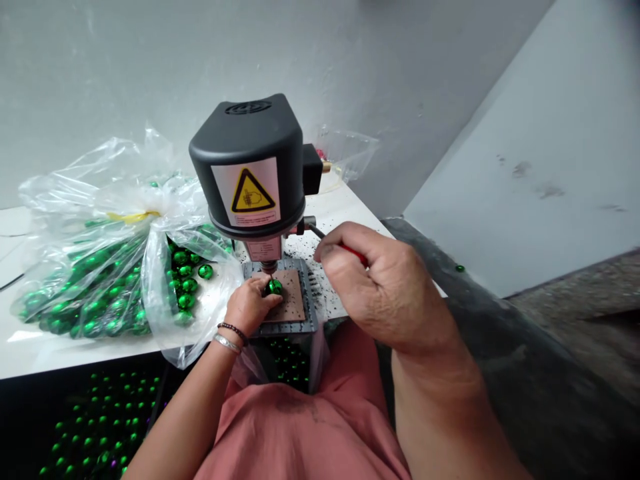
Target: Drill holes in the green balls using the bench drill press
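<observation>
A black bench drill press (247, 147) with a yellow warning label stands on the white table. Beneath its chuck (269, 266), a shiny green ball (274, 287) rests on a brown board (293, 300) laid over the drill's grey base. My left hand (253, 303) grips this ball between thumb and fingers, and the bit reaches down to about its top. At the machine's right side, my right hand (377, 283) is closed around the feed lever (316, 231), whose red grip (355, 254) shows partly between the fingers.
Left of the drill lies a clear plastic bag (105, 260) full of green balls, some spilling from its opening. Dark shavings litter the white table (335, 207). Below the table edge, a black tray (95, 427) holds rows of green balls. Another clear bag (350, 150) sits behind.
</observation>
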The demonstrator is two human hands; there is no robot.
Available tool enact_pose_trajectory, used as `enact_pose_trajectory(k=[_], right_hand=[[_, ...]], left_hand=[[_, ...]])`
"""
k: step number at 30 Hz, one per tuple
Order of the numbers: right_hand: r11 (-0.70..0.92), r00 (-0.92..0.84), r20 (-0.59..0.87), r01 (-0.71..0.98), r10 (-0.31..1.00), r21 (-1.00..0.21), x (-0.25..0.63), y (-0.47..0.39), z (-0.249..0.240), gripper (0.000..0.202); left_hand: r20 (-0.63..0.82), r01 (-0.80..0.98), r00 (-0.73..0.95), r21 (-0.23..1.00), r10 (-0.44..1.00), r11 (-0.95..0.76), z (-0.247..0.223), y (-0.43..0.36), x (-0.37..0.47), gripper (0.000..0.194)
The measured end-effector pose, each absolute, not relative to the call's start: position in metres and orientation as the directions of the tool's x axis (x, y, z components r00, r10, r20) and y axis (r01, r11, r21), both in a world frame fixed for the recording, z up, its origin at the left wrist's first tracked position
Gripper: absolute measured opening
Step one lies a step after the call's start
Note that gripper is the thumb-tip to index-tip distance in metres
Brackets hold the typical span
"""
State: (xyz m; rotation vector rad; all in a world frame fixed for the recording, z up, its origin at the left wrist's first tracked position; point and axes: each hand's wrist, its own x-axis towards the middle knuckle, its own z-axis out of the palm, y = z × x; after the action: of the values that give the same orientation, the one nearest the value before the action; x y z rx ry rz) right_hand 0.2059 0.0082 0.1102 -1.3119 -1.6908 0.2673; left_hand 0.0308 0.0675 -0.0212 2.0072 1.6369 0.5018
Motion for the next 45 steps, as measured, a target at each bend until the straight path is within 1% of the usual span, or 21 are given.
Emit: enact_pose_trajectory(k=[2, 5, 8, 10, 15, 21, 25, 28, 31, 34, 36, 38, 40, 43, 44, 45], right_hand=[[0.388, 0.045, 0.51, 0.593, 0.859, -0.705, 0.203, 0.006, 0.106, 0.027], [0.401, 0.143, 0.546, 0.533, 0.825, -0.745, 0.196, 0.005, 0.096, 0.033], [0.442, 0.244, 0.635, 0.539, 0.733, -0.717, 0.188, 0.007, 0.084, 0.029], [0.475, 0.27, 0.687, 0.554, 0.675, -0.684, 0.185, 0.009, 0.075, 0.026], [0.486, 0.308, 0.731, 0.584, 0.609, -0.65, 0.182, 0.011, 0.059, 0.021], [0.475, 0.327, 0.779, 0.646, 0.535, -0.598, 0.18, 0.013, 0.048, 0.014], [0.483, 0.327, 0.782, 0.641, 0.531, -0.596, 0.178, 0.015, 0.028, 0.01], [0.508, 0.306, 0.789, 0.63, 0.533, -0.588, 0.177, 0.015, 0.016, 0.011], [0.526, 0.319, 0.793, 0.612, 0.519, -0.591, 0.178, 0.016, 0.028, 0.013], [0.496, 0.361, 0.784, 0.622, 0.506, -0.606, 0.179, 0.021, 0.061, 0.018], [0.46, 0.385, 0.776, 0.642, 0.499, -0.614, 0.181, 0.026, 0.084, 0.027], [0.438, 0.374, 0.77, 0.657, 0.517, -0.614, 0.182, 0.031, 0.1, 0.031], [0.428, 0.375, 0.759, 0.655, 0.532, -0.623, 0.182, 0.035, 0.105, 0.033], [0.429, 0.398, 0.75, 0.637, 0.528, -0.64, 0.18, 0.036, 0.104, 0.034], [0.431, 0.404, 0.75, 0.633, 0.524, -0.643, 0.18, 0.036, 0.103, 0.033], [0.433, 0.408, 0.749, 0.629, 0.522, -0.645, 0.179, 0.035, 0.102, 0.033]], left_hand=[[-0.045, 0.81, 0.206, 0.568, 0.977, -0.144, -0.02, 0.067, 0.031, 0.034], [-0.042, 0.822, 0.206, 0.549, 0.978, -0.15, -0.02, 0.066, 0.031, 0.037], [-0.033, 0.828, 0.216, 0.536, 0.976, -0.165, -0.021, 0.066, 0.031, 0.038], [-0.026, 0.829, 0.225, 0.53, 0.974, -0.177, -0.022, 0.066, 0.03, 0.038], [-0.019, 0.85, 0.225, 0.492, 0.974, -0.187, -0.025, 0.067, 0.03, 0.04], [-0.021, 0.869, 0.229, 0.455, 0.973, -0.195, -0.024, 0.066, 0.031, 0.028], [-0.03, 0.867, 0.215, 0.466, 0.976, -0.177, -0.022, 0.064, 0.031, 0.03], [-0.027, 0.866, 0.205, 0.471, 0.978, -0.169, -0.021, 0.063, 0.031, 0.035], [-0.004, 0.863, 0.205, 0.473, 0.979, -0.179, -0.023, 0.064, 0.032, 0.033], [0.007, 0.862, 0.204, 0.472, 0.979, -0.183, -0.024, 0.063, 0.031, 0.029], [0.015, 0.858, 0.188, 0.485, 0.982, -0.172, -0.023, 0.059, 0.028, 0.031], [0.021, 0.846, 0.162, 0.512, 0.987, -0.15, -0.019, 0.05, 0.022, 0.035], [-0.027, 0.814, 0.209, 0.558, 0.977, -0.159, -0.011, 0.039, 0.014, 0.037], [-0.137, 0.715, 0.364, 0.675, 0.921, -0.182, -0.001, 0.024, 0.005, 0.041], [-0.157, 0.68, 0.373, 0.716, 0.914, -0.155, 0.001, 0.021, 0.003, 0.046], [-0.171, 0.642, 0.347, 0.76, 0.922, -0.101, 0.002, 0.019, 0.002, 0.051]])
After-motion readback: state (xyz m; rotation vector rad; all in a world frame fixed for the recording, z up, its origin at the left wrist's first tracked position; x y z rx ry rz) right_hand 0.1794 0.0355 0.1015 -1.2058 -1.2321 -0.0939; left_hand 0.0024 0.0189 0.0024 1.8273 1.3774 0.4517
